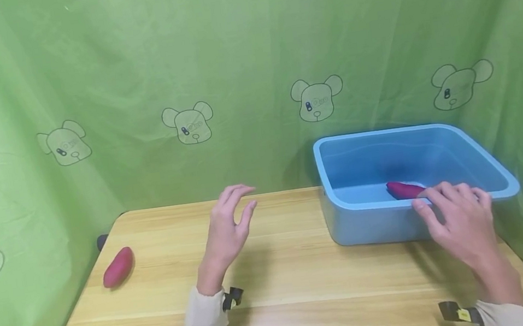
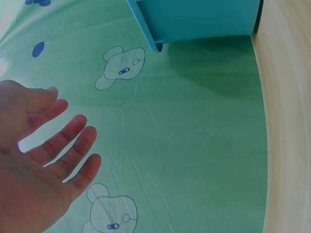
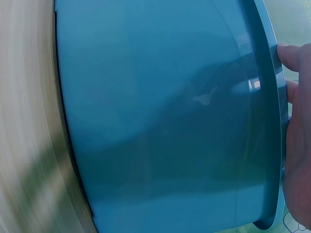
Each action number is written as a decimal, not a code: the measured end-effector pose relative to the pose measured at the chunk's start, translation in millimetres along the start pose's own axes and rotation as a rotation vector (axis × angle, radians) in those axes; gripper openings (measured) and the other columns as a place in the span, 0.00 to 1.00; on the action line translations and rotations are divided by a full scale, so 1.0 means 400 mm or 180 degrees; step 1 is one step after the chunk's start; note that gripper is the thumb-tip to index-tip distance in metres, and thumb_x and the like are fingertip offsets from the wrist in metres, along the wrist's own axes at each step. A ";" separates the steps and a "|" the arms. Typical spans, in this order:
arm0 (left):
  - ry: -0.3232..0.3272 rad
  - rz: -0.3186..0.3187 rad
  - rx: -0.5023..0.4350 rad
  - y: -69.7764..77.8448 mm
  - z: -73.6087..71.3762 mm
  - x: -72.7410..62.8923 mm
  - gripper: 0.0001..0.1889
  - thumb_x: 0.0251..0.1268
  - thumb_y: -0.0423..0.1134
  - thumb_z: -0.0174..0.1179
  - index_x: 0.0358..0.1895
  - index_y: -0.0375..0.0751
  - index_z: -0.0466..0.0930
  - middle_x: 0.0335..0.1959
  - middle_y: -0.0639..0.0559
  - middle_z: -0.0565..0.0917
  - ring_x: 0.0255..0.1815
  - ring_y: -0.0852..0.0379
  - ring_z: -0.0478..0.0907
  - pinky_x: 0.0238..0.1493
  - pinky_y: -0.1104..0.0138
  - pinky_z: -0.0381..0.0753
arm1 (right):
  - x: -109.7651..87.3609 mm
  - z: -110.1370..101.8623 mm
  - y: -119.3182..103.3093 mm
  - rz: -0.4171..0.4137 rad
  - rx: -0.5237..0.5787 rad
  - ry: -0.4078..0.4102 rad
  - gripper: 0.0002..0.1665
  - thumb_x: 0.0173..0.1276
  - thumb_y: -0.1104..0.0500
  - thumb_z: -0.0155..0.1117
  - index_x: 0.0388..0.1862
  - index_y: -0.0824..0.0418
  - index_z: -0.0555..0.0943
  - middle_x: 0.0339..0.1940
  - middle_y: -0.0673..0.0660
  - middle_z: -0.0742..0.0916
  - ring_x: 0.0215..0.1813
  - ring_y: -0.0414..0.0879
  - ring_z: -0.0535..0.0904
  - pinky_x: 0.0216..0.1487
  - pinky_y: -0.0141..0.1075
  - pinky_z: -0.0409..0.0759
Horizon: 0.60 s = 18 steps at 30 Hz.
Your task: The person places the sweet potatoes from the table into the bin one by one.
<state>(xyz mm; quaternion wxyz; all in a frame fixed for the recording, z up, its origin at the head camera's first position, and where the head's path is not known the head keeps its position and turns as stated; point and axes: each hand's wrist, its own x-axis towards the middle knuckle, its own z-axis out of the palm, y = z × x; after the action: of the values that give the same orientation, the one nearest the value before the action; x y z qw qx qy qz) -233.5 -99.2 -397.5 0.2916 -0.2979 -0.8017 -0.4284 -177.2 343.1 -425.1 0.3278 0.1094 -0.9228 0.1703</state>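
A purple-red sweet potato [image 1: 404,190] lies inside the blue basin [image 1: 373,223], its right end hidden behind the fingers of my right hand. That right hand [image 1: 465,224] hangs over the basin's near rim, loosely bent, with the thumb by the rim and the other fingertips partly hidden in the right wrist view. My left hand [image 1: 226,231] is raised above the middle of the table, fingers relaxed and apart, with nothing in them. Off to its left, a second sweet potato [image 1: 118,268] rests on the table.
The wooden table [image 1: 297,279] has light boards. The basin stands at its back right. Green curtain [image 1: 237,56] with printed bear heads encloses the back and both sides. A small dark object [image 1: 102,242] shows by the table's back left corner.
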 end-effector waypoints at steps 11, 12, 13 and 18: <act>0.0064 -0.0241 0.0201 -0.041 -0.043 -0.020 0.14 0.72 0.31 0.63 0.57 0.33 0.81 0.56 0.43 0.82 0.61 0.47 0.77 0.69 0.56 0.73 | -0.004 0.006 0.000 -0.0004 0.0014 -0.0003 0.19 0.76 0.48 0.58 0.48 0.62 0.84 0.45 0.65 0.83 0.51 0.66 0.71 0.56 0.70 0.56; 0.0079 -0.0250 0.0212 -0.044 -0.047 -0.020 0.14 0.72 0.31 0.63 0.57 0.33 0.81 0.56 0.43 0.82 0.61 0.47 0.77 0.69 0.56 0.73 | -0.004 0.006 0.000 -0.0005 0.0013 0.0005 0.19 0.76 0.48 0.58 0.48 0.62 0.84 0.45 0.65 0.83 0.51 0.66 0.71 0.56 0.70 0.56; 0.0096 -0.0260 0.0228 -0.048 -0.050 -0.020 0.14 0.72 0.31 0.63 0.57 0.33 0.81 0.56 0.43 0.82 0.61 0.47 0.77 0.69 0.56 0.73 | -0.004 0.005 0.001 -0.0004 0.0011 0.0009 0.19 0.76 0.48 0.58 0.48 0.62 0.84 0.45 0.65 0.83 0.51 0.66 0.71 0.56 0.70 0.56; 0.0141 -0.0359 0.0285 -0.059 -0.068 -0.022 0.14 0.72 0.32 0.63 0.57 0.33 0.82 0.57 0.42 0.82 0.62 0.46 0.77 0.69 0.54 0.72 | -0.001 0.002 0.002 -0.0007 0.0009 0.0009 0.19 0.77 0.48 0.57 0.49 0.62 0.83 0.45 0.65 0.83 0.51 0.67 0.71 0.56 0.70 0.56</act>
<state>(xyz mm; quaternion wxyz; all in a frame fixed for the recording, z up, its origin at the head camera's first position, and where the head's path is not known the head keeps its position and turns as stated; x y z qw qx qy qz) -239.2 -135.2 -403.4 0.2976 -0.2294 -0.8289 -0.4144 -177.5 343.5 -426.0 0.3291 0.1106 -0.9220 0.1713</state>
